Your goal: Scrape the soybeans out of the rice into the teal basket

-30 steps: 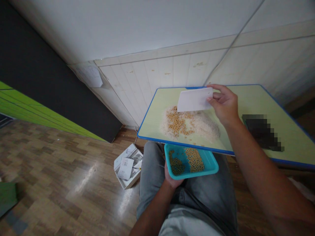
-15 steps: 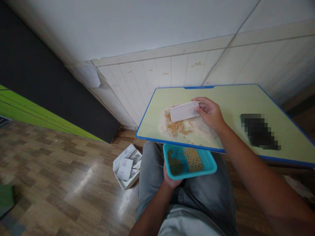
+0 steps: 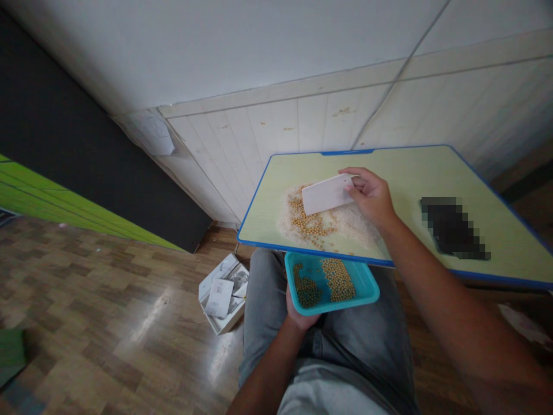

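Observation:
My right hand [image 3: 370, 195] pinches one end of a flat white rectangular card [image 3: 326, 194], tilted over the tabletop. Below and left of the card lie loose soybeans [image 3: 309, 222], with white rice grains [image 3: 356, 226] spread around and among them. Low at the near table edge, my left hand [image 3: 300, 313] grips a turquoise plastic tray [image 3: 367, 291] from its left front side; most of those fingers are hidden beneath it. Soybeans [image 3: 339, 280] lie inside the tray in two patches, the left one in shade.
The pale green table [image 3: 401, 173] has a blue rim and stands by a white panelled wall [image 3: 315, 124]. A dark pixelated object [image 3: 453, 227] lies on its right part. On the wooden floor at left sits an open white box [image 3: 222, 300] with papers inside.
The card and my right hand have shifted slightly right. Some soybeans have spread nearer the table's front edge. The tray stays in my left hand, nearly unmoved.

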{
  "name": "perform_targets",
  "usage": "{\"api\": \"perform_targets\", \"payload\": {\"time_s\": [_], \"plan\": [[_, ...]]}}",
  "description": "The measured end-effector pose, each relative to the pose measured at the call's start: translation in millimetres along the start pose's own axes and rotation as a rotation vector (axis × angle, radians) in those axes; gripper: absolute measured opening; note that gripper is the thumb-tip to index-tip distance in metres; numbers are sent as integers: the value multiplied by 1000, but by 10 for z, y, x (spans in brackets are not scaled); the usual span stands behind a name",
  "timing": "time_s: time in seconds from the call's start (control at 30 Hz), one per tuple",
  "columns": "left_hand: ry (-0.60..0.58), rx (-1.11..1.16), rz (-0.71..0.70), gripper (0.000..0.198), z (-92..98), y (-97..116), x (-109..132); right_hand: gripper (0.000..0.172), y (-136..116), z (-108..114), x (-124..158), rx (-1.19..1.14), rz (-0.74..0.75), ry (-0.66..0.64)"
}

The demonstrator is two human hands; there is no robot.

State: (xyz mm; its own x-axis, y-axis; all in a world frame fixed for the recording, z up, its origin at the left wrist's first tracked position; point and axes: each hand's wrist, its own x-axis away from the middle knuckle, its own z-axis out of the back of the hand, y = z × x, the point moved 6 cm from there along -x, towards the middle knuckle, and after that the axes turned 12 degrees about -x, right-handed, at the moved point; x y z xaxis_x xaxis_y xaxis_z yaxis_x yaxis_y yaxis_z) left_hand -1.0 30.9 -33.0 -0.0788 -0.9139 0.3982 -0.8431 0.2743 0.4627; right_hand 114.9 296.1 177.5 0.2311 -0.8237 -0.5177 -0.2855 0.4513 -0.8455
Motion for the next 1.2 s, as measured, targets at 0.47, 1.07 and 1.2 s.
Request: {"api": "perform_targets", "payload": {"time_s": [0.47,1.07,1.2], "plan": [[20,-42,10,58,-60,21,18,35,36,66,1,36,11,44],[-33,-13,14,58,-200,62,43,44,26,-30,45,-60,-124,-132],[-24,-22,6,58,-214,65,39,44,48,-71,76,-59,-175,-209]]}}
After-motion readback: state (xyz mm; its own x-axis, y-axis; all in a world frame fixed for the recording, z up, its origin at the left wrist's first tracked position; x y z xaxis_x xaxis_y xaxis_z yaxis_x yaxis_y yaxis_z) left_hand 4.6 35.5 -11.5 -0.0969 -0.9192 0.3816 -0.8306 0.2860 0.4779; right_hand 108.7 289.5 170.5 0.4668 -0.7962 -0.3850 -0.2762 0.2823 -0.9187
